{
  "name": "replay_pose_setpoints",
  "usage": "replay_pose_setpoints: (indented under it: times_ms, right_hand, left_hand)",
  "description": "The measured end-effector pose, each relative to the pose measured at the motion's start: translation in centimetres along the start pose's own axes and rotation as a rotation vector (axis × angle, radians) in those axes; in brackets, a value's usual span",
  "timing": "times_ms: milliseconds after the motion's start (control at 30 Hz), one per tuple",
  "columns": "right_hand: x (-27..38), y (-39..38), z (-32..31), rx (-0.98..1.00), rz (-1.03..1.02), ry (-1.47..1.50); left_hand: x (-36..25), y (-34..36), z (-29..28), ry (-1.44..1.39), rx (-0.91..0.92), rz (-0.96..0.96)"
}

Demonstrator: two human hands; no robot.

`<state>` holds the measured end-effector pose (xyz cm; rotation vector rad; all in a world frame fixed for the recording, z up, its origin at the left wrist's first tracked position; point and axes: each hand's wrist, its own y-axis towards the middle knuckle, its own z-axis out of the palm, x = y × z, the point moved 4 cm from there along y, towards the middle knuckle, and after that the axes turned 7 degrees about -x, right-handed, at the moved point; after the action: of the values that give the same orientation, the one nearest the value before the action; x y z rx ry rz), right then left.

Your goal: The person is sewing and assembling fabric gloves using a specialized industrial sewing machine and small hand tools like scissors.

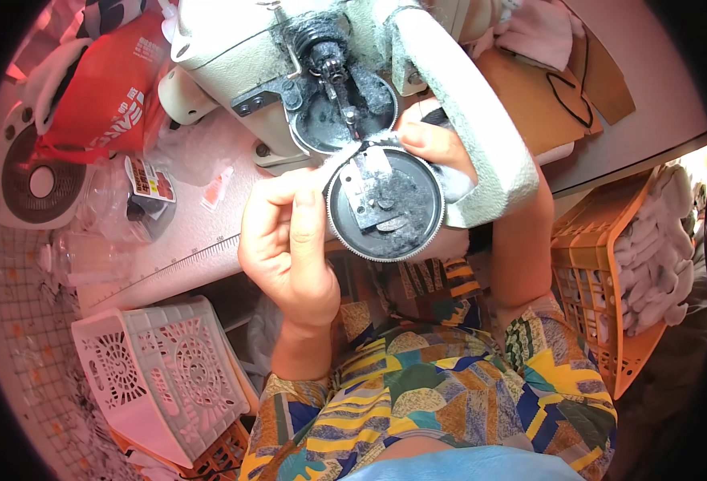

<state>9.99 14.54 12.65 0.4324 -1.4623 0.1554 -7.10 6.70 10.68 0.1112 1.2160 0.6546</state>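
A pale sewing machine with two toothed discs stands in front of me: a dark rear disc (337,128) below the needle parts and a front disc (384,204) with a small metal plate on it. Lint coats both. A strip of white fabric (339,160) runs in at the gap between the discs. My left hand (293,240) is closed on its left end, thumb and finger pinched beside the front disc. Right of the gap, my right hand (441,148) has its thumb pressed at the fabric; its other fingers are partly hidden by the disc and the machine's curved arm.
A red bag (113,96), a round fan-like device (42,176) and clear plastic packaging (113,200) lie at the left. Below stands a white plastic basket (161,377). An orange crate (590,272) of white pieces stands right; cardboard (530,96) lies at the back right.
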Motion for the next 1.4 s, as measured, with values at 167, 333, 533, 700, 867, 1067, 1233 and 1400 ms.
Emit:
replay_pose_setpoints:
  times_ms: [167,333,533,700,867,1067,1233,1400]
  right_hand:
    - [1.7,-1.1,-0.3,-0.058,-0.263,-0.157]
    - [-4.8,-5.5,1.0,-0.254,-0.444,-0.619]
    - [-6.1,-12.1,-2.7,-0.494,0.07,-0.281]
    - [3.2,-22.2,-13.4,-1.203,-0.211,-0.142]
    - [18.9,-31.5,-15.6,-1.328,-0.624,-1.035]
    - [14.0,-41.9,-25.9,-1.041,0.367,-0.842]
    - [-1.7,-46.1,-29.3,-0.695,0.722,-0.315]
    - [-2.9,-44.7,-28.1,-0.722,1.219,-0.029]
  left_hand:
    - [-0.1,-0.2,-0.2,0.092,-0.102,0.025]
    - [1.6,-2.3,-1.7,0.118,-0.108,-0.056]
    - [5.8,-8.2,0.3,0.397,0.13,-0.16]
    - [9.8,-11.7,-0.3,0.331,0.313,-0.201]
    - [14.9,-13.8,-1.1,0.442,0.531,-0.359]
    - [18.7,-15.4,-2.7,0.581,0.635,-0.436]
    - [21.6,-15.5,-5.5,0.781,0.669,-0.195]
    - [23.3,-15.8,-8.0,0.8,0.623,-0.398]
